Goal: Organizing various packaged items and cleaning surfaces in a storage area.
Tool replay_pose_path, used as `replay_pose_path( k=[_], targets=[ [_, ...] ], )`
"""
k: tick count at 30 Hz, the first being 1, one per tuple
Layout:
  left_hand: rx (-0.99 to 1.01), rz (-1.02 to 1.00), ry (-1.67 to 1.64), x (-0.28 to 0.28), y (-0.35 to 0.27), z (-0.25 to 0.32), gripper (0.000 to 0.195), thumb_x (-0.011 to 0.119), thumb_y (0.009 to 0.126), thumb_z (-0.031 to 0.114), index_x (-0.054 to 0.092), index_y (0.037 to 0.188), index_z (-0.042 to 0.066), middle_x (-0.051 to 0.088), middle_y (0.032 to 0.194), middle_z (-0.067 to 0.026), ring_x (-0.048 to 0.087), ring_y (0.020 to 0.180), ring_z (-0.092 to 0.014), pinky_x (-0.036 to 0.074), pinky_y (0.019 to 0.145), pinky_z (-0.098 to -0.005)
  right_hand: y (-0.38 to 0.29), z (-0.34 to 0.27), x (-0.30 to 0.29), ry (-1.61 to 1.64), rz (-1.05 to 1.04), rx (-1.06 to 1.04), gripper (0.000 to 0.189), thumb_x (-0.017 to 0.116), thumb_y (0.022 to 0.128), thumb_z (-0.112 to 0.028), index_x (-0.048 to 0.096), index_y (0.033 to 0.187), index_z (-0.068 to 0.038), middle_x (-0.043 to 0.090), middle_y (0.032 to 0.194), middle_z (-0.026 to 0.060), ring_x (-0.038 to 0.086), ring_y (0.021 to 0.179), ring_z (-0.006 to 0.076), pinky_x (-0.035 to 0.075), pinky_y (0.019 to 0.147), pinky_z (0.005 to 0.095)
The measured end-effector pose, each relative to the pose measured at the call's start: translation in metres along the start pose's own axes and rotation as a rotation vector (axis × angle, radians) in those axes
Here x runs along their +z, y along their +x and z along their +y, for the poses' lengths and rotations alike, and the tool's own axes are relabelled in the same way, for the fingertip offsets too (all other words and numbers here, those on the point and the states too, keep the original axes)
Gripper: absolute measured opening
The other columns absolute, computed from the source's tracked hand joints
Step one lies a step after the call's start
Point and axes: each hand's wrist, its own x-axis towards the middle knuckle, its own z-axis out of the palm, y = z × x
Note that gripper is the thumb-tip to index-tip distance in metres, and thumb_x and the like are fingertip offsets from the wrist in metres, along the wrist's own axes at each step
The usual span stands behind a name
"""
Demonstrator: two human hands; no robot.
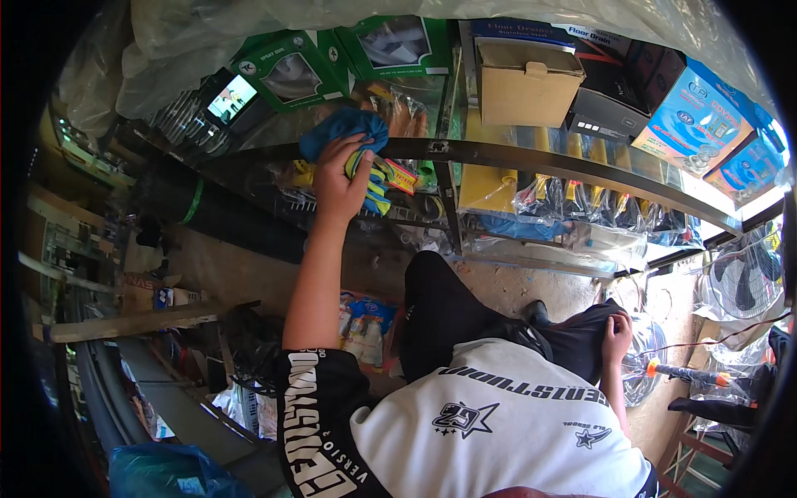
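My left hand (341, 180) reaches forward to the glass display case and grips a crumpled bundle of blue fabric (342, 132) and blue and yellow-green fabric (373, 183) at the metal-framed front edge (498, 152). Its thumb lies over the yellow-green part. My right hand (617, 336) rests on my black trousers at the right knee, its fingers draped over the cloth and holding nothing visible. Just behind the blue fabric stands a green spray gun box (292, 75). A small red and yellow packet (401, 177) lies right of the left hand.
A lit phone screen (232, 99) stands at the upper left. A brown carton (526, 81) and blue printed boxes (694, 124) stand on the case. Plastic-wrapped tools (585, 193) fill its shelf. A wrapped fan (741, 280) is at the right. A long dark roll (218, 211) lies left.
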Motion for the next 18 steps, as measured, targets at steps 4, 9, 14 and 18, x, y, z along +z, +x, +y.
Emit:
replay_pose_path(
  k=[4, 9, 14, 18],
  targets=[
    [-0.04, 0.034, -0.011, 0.002, -0.002, 0.004, 0.022, 0.069, 0.092, 0.017, 0.071, 0.104, -0.001, 0.072, 0.11, -0.0157, 0.066, 0.106, -0.036, 0.049, 0.095, -0.0405, -0.002, -0.003, 0.0, 0.0, 0.014, -0.007, 0.015, 0.067, 0.091, -0.014, 0.07, 0.095, -0.001, 0.066, 0.115, 0.0111, 0.063, 0.099, 0.027, 0.049, 0.084, 0.0338],
    [-0.315, 0.132, -0.395, 0.02, -0.016, 0.011, 0.023, 0.063, 0.1, 0.02, 0.068, 0.102, -0.003, 0.07, 0.093, -0.0093, 0.067, 0.092, -0.021, 0.051, 0.087, -0.0351, -0.014, 0.007, -0.005, -0.041, 0.037, -0.007, 0.014, 0.067, 0.09, -0.014, 0.07, 0.095, -0.002, 0.067, 0.115, 0.0116, 0.064, 0.103, 0.0292, 0.049, 0.088, 0.0372],
    [-0.771, 0.439, -1.193, 0.053, -0.034, 0.101, 0.036, 0.056, 0.105, 0.038, 0.062, 0.117, 0.004, 0.066, 0.106, -0.0068, 0.065, 0.094, -0.019, 0.053, 0.085, -0.0365, -0.018, -0.046, 0.008, 0.359, -0.069, 0.155, 0.024, 0.07, 0.092, -0.013, 0.07, 0.114, -0.004, 0.067, 0.118, 0.0078, 0.068, 0.098, 0.0202, 0.055, 0.085, 0.0326],
    [-0.261, 0.079, -0.792, 0.094, -0.077, 0.126, 0.052, 0.057, 0.103, 0.041, 0.05, 0.14, 0.005, 0.068, 0.107, -0.0074, 0.068, 0.097, -0.021, 0.055, 0.087, -0.041, -0.003, -0.176, 0.005, 0.803, -0.505, -0.079, 0.041, 0.067, 0.096, -0.013, 0.058, 0.135, -0.007, 0.061, 0.128, 0.0067, 0.063, 0.107, 0.0171, 0.052, 0.093, 0.0322]
  ],
)
